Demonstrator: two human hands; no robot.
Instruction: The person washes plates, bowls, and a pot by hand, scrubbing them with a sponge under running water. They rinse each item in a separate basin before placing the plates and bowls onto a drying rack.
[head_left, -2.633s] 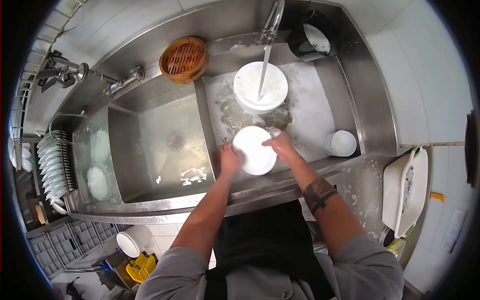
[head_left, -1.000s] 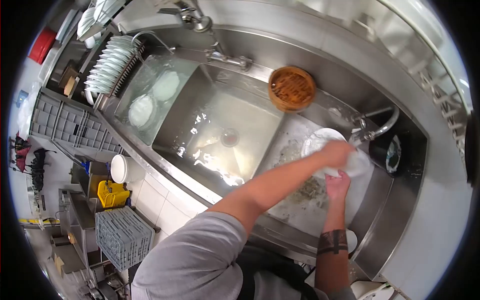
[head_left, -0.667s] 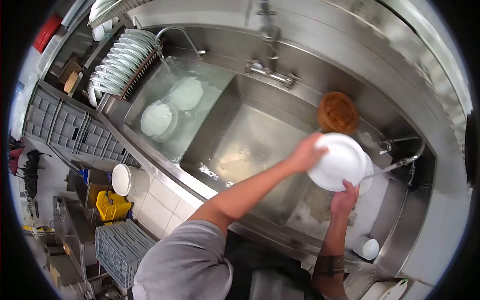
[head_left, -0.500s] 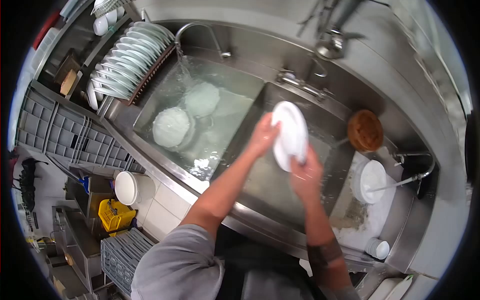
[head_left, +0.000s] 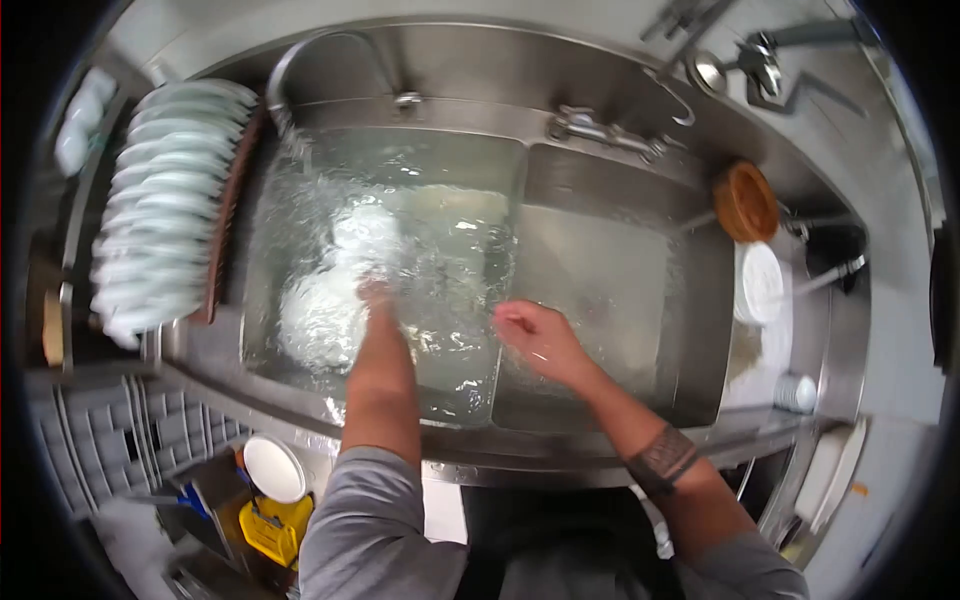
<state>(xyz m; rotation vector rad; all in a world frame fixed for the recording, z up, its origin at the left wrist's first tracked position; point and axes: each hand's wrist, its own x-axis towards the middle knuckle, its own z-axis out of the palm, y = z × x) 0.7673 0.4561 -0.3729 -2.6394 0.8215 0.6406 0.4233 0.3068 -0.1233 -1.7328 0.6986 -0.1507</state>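
My left hand (head_left: pixel 378 296) is in the rippling water of the left basin (head_left: pixel 450 385), beside white dishes (head_left: pixel 325 315) lying under the surface. Splashing and motion blur hide its fingers, so I cannot tell whether it holds anything. Over the divider between the basins, my right hand (head_left: pixel 532 335) hangs above the water with its fingers curled in; no object shows in it. The right basin (head_left: pixel 600 300) holds cloudy water.
A rack of upright white plates (head_left: pixel 170 210) stands left of the sink. Curved faucet (head_left: pixel 280 85) runs into the left basin. On the right are a brown bowl (head_left: pixel 746 202), a white stack (head_left: pixel 760 284), small cups (head_left: pixel 796 393) and a mixer tap (head_left: pixel 600 130).
The white plate that both hands held over the right basin is no longer in them. My left hand has moved left into the water, and my right hand left to the divider. The view has shifted.
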